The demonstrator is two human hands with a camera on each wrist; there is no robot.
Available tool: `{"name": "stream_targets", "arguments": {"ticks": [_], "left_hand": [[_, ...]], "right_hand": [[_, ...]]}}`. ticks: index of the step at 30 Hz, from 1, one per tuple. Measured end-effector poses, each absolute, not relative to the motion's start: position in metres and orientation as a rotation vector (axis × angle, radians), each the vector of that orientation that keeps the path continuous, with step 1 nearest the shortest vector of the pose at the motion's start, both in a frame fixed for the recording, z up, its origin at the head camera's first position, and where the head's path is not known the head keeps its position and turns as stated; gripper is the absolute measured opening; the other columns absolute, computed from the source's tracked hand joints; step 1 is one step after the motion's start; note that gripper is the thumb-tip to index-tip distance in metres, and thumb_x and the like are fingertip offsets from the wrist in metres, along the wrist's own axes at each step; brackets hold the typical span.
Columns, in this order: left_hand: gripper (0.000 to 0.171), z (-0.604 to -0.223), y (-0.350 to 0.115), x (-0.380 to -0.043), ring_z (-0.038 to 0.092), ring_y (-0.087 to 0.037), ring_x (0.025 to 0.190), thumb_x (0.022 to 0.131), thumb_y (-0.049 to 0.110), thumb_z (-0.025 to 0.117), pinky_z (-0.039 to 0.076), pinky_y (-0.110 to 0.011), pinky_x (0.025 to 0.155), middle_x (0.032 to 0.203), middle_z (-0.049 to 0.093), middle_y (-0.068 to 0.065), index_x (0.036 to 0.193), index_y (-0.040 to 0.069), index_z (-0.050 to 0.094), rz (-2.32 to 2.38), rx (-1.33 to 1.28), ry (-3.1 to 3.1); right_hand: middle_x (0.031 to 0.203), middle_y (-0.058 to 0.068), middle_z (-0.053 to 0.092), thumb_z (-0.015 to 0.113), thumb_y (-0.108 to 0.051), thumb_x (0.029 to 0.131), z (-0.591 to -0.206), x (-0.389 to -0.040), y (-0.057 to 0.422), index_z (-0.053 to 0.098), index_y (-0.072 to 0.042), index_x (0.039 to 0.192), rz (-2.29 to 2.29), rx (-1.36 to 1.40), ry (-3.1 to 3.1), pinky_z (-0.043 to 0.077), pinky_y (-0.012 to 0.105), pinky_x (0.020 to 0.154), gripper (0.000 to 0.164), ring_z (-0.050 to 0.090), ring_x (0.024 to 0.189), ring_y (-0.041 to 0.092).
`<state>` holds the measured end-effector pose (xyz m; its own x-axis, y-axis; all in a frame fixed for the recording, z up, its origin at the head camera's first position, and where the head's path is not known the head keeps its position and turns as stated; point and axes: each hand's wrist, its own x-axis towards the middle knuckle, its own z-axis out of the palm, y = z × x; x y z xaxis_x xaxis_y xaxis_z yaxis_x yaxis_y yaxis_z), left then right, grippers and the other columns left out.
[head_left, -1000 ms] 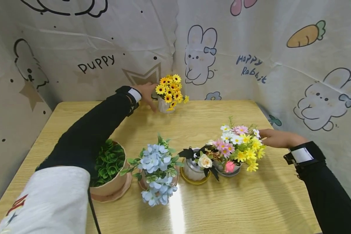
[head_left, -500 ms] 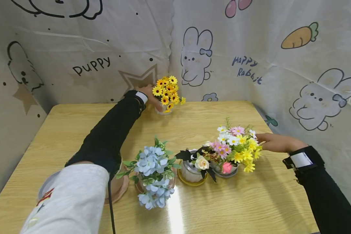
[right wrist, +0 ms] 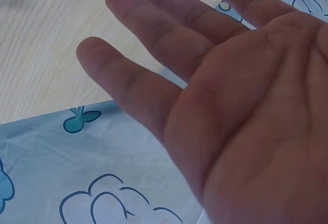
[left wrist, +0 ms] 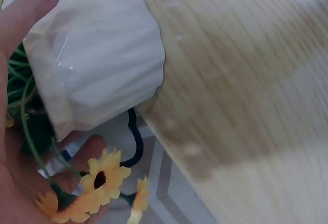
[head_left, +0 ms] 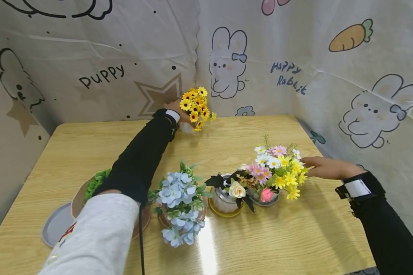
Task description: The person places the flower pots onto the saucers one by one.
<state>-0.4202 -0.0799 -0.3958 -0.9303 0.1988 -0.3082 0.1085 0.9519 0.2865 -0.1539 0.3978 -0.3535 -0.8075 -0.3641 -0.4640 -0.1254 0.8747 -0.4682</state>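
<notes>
At the far edge of the table my left hand reaches round a small potted plant with yellow daisy-like flowers. The left wrist view shows its fluted white pot lying between thumb and fingers, with stems and orange-yellow blooms beside the palm. Some of the fingers are hidden behind the pot. My right hand is beside a mixed bouquet of white, pink and yellow flowers, its fingertips right at the blooms in the head view. In the right wrist view its fingers are spread and the palm holds nothing.
Nearer stand a pot of light blue flowers, a white pot on a yellow saucer with a cream rose, and a green plant partly under my left sleeve. A grey saucer lies at the left. Printed cloth walls enclose the table.
My left hand has moved from the pot's left side to around it, its fingers now partly behind the yellow flowers. The left forearm has swung right. The right hand stays beside the bouquet.
</notes>
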Motion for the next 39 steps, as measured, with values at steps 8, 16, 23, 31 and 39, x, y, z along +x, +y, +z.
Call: {"name": "stream_targets", "arguments": {"ticks": [8,16,23,31,39], "left_hand": [[0.099,-0.4,-0.082,-0.42,0.055,-0.039,0.141,0.084,0.057,0.086,0.046,-0.055,0.117,0.158,0.053,-0.019,0.161,0.008,0.047,0.492,0.2,2.793],[0.105,-0.4,-0.093,-0.415,0.056,-0.042,0.139,0.078,0.053,0.092,0.049,-0.054,0.114,0.158,0.052,-0.021,0.161,0.007,0.047,0.475,0.23,2.791],[0.106,-0.385,-0.117,-0.409,0.057,-0.044,0.137,0.074,0.052,0.095,0.049,-0.055,0.114,0.155,0.055,-0.022,0.159,0.008,0.049,0.504,0.248,2.846],[0.097,-0.32,-0.151,-0.39,0.05,-0.04,0.143,0.08,0.04,0.094,0.041,-0.056,0.121,0.159,0.051,-0.018,0.159,0.009,0.048,0.565,0.378,2.831],[0.089,-0.271,-0.201,-0.358,0.045,-0.04,0.148,0.089,0.029,0.089,0.033,-0.057,0.125,0.161,0.047,-0.02,0.162,0.006,0.043,0.704,0.484,2.831]], "right_hand": [[0.149,0.051,0.039,0.058,-0.016,0.108,-0.362,-0.15,0.398,0.034,0.028,0.149,-0.587,-0.362,2.497,0.043,0.073,0.107,0.065,0.04,0.137,0.068],[0.151,0.046,0.042,0.061,-0.025,0.108,-0.365,-0.151,0.395,0.035,0.022,0.153,-0.565,-0.285,2.471,0.043,0.071,0.109,0.07,0.042,0.139,0.064],[0.148,0.042,0.049,0.06,-0.03,0.11,-0.365,-0.164,0.395,0.034,0.015,0.157,-0.604,-0.302,2.409,0.05,0.067,0.104,0.07,0.052,0.134,0.059],[0.145,0.041,0.053,0.06,-0.027,0.11,-0.36,-0.185,0.388,0.037,0.016,0.155,-0.581,-0.379,2.426,0.052,0.066,0.103,0.066,0.056,0.132,0.056],[0.147,0.042,0.051,0.054,-0.019,0.112,-0.361,-0.197,0.392,0.034,0.017,0.156,-0.636,-0.447,2.428,0.05,0.067,0.105,0.06,0.049,0.136,0.06]]}}
